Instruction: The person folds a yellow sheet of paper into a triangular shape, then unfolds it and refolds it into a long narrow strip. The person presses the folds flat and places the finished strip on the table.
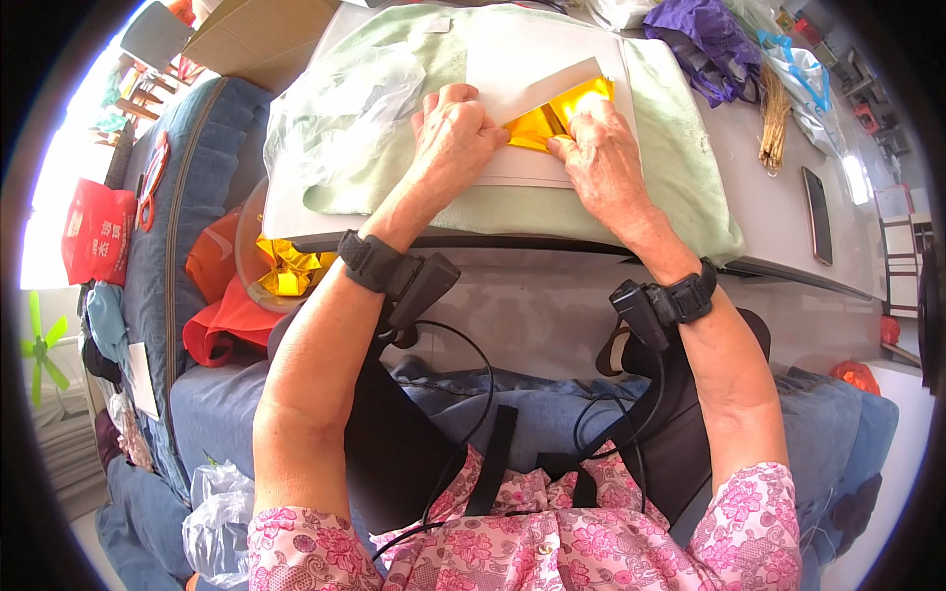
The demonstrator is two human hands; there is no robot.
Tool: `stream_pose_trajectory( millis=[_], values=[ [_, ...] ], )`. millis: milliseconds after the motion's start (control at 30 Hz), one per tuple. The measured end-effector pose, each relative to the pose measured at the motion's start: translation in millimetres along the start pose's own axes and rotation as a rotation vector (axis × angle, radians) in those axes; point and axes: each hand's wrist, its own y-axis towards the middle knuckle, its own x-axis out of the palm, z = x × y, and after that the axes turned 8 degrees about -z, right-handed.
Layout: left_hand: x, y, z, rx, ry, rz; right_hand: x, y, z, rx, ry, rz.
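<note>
A sheet of shiny gold foil paper (533, 127) with a pale reverse side lies partly folded on white paper (544, 44) on the table. My left hand (455, 130) is closed, its fingers curled and pinching the sheet's left corner. At the sheet's right part, my right hand (603, 158) has thumb and fingers pressed together on the gold side, covering some of it. Both wrists wear black straps with small black devices. Beneath the white paper spreads a light green cloth (685, 163).
Clear plastic film (340, 113) lies left of my left hand. A tub (254, 258) with crumpled gold foil (289, 268) stands below the table's left edge. On the right are a phone (817, 215), a straw-coloured bundle (774, 123) and a purple bag (702, 49).
</note>
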Motion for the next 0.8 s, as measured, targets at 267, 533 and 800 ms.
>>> stream_pose_trajectory(
  millis=[267,533,800],
  values=[
    [1,0,0,-0.028,-0.007,0.011,-6,-1,-10,0.049,0.001,0.004],
    [2,0,2,-0.037,0.003,0.022,0,-3,-4,0.089,0.030,0.034],
    [4,0,2,-0.026,0.023,0.047,2,-3,-5,0.088,0.005,0.026]
  ],
)
